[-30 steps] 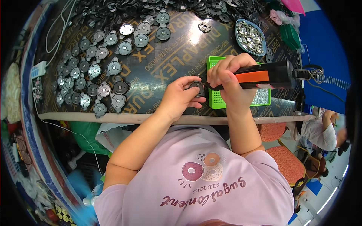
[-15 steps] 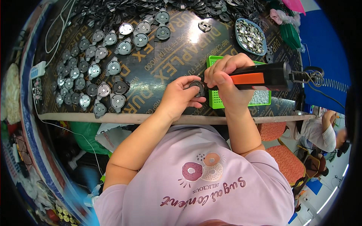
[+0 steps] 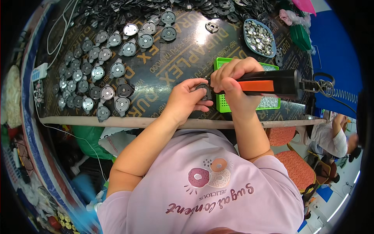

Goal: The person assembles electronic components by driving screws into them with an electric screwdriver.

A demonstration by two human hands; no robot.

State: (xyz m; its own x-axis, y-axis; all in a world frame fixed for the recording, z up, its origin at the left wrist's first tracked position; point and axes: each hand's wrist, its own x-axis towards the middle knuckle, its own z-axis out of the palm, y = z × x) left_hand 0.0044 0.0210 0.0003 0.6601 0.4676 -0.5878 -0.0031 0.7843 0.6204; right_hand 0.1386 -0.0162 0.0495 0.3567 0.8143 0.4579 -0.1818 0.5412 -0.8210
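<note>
Between the thumb and fingers of my left hand (image 3: 187,99) is a small dark round part (image 3: 203,91), held just above the table's front edge. My right hand (image 3: 240,80) is wrapped round a black and orange electric screwdriver (image 3: 257,85), which lies nearly level. Its tip end points left at the round part; my fingers hide part of it, so I cannot tell whether it touches. A coiled spring (image 3: 343,94) runs from the tool's back end. Under my right hand sits a green basket (image 3: 222,106) containing many small silvery pieces (image 3: 269,100).
Rows of round grey-black parts with silvery discs (image 3: 117,69) cover the table's left side. A heap of dark parts (image 3: 113,11) lies along the far edge. Right of centre stands a blue tray (image 3: 249,46) of metal pieces. A lone ring-shaped part (image 3: 212,27) lies near the back.
The screwdriver's back end has shifted slightly right and down, and the spring has moved with it. My left hand keeps its hold on the round part almost unmoved.
</note>
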